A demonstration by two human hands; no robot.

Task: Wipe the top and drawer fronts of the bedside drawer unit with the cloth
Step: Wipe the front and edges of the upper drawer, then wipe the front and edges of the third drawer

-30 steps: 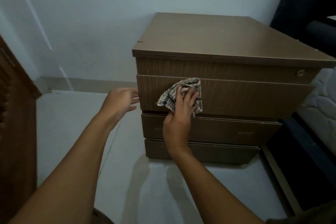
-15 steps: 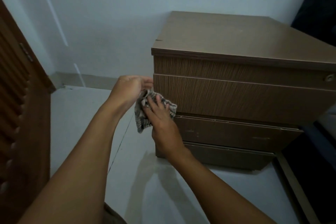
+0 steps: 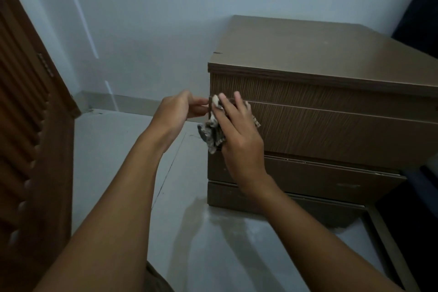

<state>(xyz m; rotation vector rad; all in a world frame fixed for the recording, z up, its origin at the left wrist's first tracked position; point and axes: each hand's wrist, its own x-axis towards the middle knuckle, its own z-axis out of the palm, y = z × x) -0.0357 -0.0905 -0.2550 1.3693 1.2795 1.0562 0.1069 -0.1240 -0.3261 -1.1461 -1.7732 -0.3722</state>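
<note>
The brown bedside drawer unit [image 3: 308, 54] stands against the wall at the right, with three drawer fronts under a flat top. My right hand [image 3: 239, 135] presses a bunched checked cloth [image 3: 212, 134] flat against the left end of the top drawer front [image 3: 331, 130], fingers spread and pointing up. Part of the cloth hangs past the unit's left corner. My left hand [image 3: 180, 109] is beside that corner, with its fingertips touching the drawer front's left edge. Whether it pinches the edge is unclear.
A dark wooden louvred door [image 3: 28, 125] fills the left side. Pale grey floor [image 3: 118, 173] lies between the door and the unit. A bed frame rail [image 3: 384, 232] runs along the floor at the lower right, close to the unit's bottom drawer.
The cloth went left from the top drawer front, off the corner where both hands met it. My right hand now presses it against the drawer's left end. The view has shifted left.
</note>
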